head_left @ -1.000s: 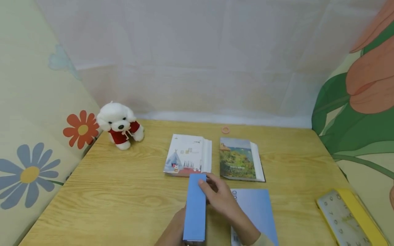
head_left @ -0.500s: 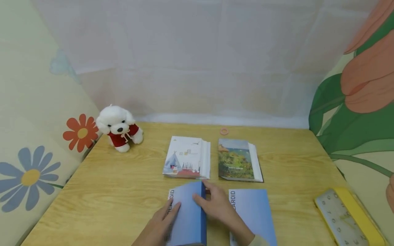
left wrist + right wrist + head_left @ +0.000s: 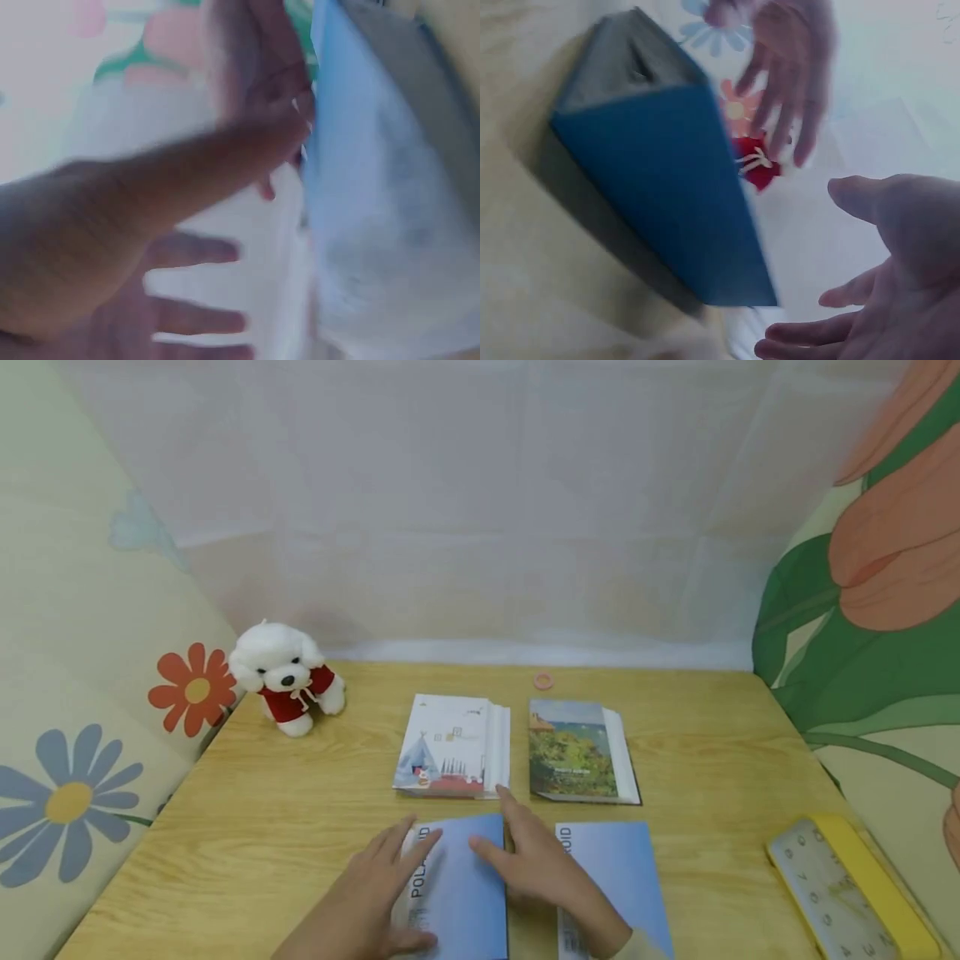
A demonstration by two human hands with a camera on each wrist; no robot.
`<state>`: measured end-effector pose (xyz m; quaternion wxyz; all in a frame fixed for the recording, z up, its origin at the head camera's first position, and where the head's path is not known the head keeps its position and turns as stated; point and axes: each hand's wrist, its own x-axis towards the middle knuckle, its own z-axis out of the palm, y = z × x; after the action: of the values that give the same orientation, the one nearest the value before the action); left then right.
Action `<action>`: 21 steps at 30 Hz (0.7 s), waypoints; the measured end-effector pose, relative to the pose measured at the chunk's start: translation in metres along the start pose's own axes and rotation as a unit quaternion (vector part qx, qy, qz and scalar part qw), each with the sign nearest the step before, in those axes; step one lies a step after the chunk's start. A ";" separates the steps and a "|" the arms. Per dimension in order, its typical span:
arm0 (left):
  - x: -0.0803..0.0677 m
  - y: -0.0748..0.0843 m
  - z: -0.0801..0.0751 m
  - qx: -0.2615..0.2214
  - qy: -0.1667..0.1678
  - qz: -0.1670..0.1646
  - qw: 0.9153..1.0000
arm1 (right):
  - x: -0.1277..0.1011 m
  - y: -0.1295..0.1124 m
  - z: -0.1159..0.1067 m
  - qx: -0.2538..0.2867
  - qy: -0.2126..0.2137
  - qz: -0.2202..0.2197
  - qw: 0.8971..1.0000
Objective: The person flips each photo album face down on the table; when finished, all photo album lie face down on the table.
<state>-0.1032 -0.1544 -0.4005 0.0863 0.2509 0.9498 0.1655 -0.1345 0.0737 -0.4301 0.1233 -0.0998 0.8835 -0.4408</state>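
- The left hand (image 3: 360, 893) lay flat with its fingers spread on the left side of a blue book (image 3: 461, 893).
- The right hand (image 3: 536, 872) was spread open too, with its fingers touching the right edge of that book.
- The blue book lay flat on the counter (image 3: 247, 827), right between the two hands.
- A second blue book (image 3: 622, 877) lay just beside the right hand, on its right.
- Two picture books lay a little past the fingertips: a tent book (image 3: 450, 747) and a garden book (image 3: 577, 752).
- A white toy dog (image 3: 285, 677) sat far off past the left hand.
- A yellow clock (image 3: 847, 885) lay well to the right of the right hand.
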 end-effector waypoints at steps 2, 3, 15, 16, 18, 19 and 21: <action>0.014 0.013 -0.018 0.066 0.066 0.033 0.995 | -0.001 -0.003 -0.016 -0.001 0.027 -0.022 0.999; 0.025 0.020 -0.026 0.101 0.098 0.046 0.989 | 0.000 -0.005 -0.026 -0.002 0.043 -0.037 0.998; 0.180 0.053 -0.017 0.051 0.022 0.062 0.996 | 0.059 0.025 -0.147 -0.166 0.143 0.012 0.976; 0.188 0.051 -0.010 0.037 0.010 0.057 0.998 | 0.065 0.033 -0.152 -0.173 0.142 0.019 0.974; 0.200 0.048 0.002 0.015 -0.013 0.039 0.999 | 0.075 0.047 -0.159 -0.184 0.136 0.038 0.973; 0.203 0.046 0.008 0.006 -0.021 0.030 0.999 | 0.079 0.054 -0.161 -0.190 0.129 0.046 0.972; 0.209 0.042 0.017 0.007 -0.035 0.012 0.999 | 0.084 0.065 -0.162 -0.187 0.113 0.064 0.974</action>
<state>-0.2592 -0.0097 -0.4184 0.1157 0.2685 0.9443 0.1508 -0.2682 0.2105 -0.3991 0.0298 -0.0142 0.9630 -0.2676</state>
